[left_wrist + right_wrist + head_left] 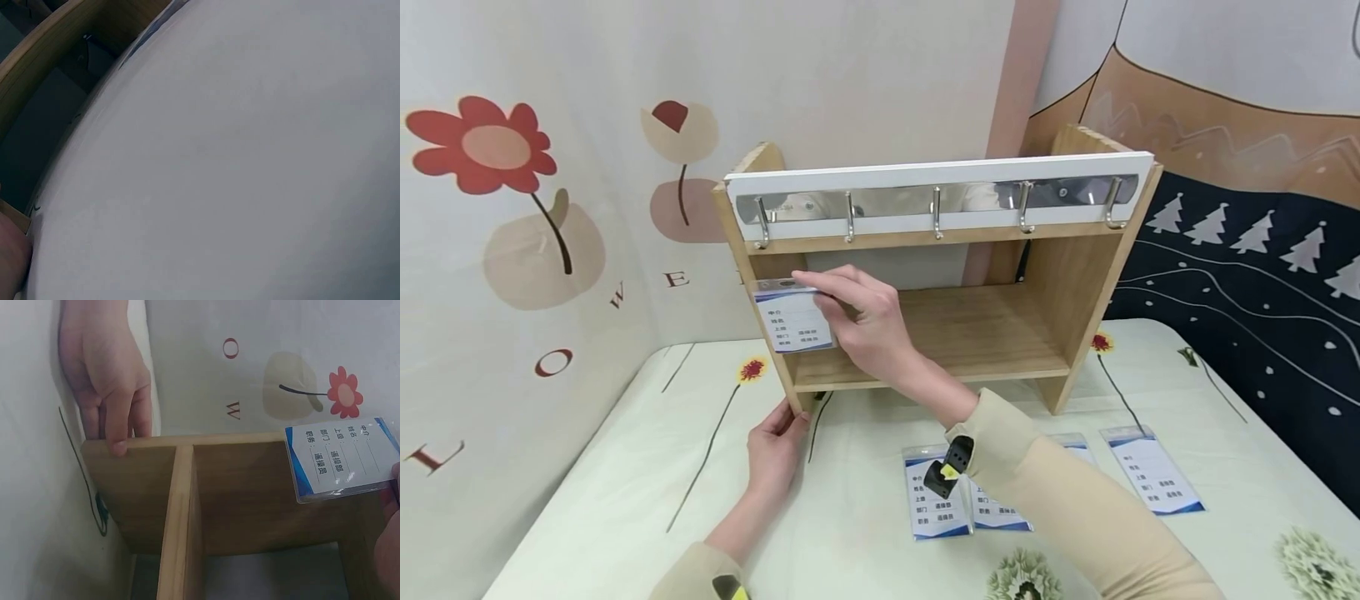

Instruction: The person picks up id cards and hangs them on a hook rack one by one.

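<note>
At the left front of a small wooden shelf, my right hand pinches a badge in a clear plastic sleeve by its top edge. The badge hangs below the leftmost metal hook, apart from it, and overlaps the side panel. In the right wrist view the same badge shows its white and blue face with printed lines; only part of the hand is visible there. Low on the left side panel, my left hand grips the panel's foot, thumb on the front edge.
A white rail with several hooks crosses the shelf's top front. More badges lie on the patterned cloth: one at the right, another near the middle, and one beside it partly covered by my right sleeve. Printed curtains stand behind.
</note>
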### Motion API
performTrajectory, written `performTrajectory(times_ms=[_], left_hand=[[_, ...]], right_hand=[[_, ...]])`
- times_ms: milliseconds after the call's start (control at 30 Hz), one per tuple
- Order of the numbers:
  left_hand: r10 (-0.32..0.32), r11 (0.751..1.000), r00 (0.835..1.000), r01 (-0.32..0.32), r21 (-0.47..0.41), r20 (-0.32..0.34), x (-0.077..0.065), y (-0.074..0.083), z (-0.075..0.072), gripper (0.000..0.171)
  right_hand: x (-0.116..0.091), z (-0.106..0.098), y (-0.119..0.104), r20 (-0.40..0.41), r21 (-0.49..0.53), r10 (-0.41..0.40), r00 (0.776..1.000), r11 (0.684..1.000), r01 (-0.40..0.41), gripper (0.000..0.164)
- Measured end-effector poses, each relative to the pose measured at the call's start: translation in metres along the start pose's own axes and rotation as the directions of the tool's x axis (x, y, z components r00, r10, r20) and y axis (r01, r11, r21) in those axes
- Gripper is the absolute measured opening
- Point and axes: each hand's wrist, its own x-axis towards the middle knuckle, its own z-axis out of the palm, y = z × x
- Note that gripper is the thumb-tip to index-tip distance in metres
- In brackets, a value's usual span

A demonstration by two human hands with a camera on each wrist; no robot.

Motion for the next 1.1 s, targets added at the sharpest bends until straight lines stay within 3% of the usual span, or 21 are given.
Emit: performTrajectory(times_ms=[433, 1100], left_hand=[[-0.023, 1.000, 1.000, 0.023, 0.002, -0.010, 0.001, 0.001, 0.001, 0.047], [-0.051, 0.999, 0.999, 0.051, -0.019, 0.002, 0.000, 0.002, 0.001, 0.048]], right_hand=[[0.016, 0.016, -0.013, -0.058, 0.034, -0.011, 0.998, 0.999, 0.013, 0.023], [0.025, 0.025, -0.018, -0.141, 0.008, -0.030, 0.990, 0.999, 0.032, 0.023]])
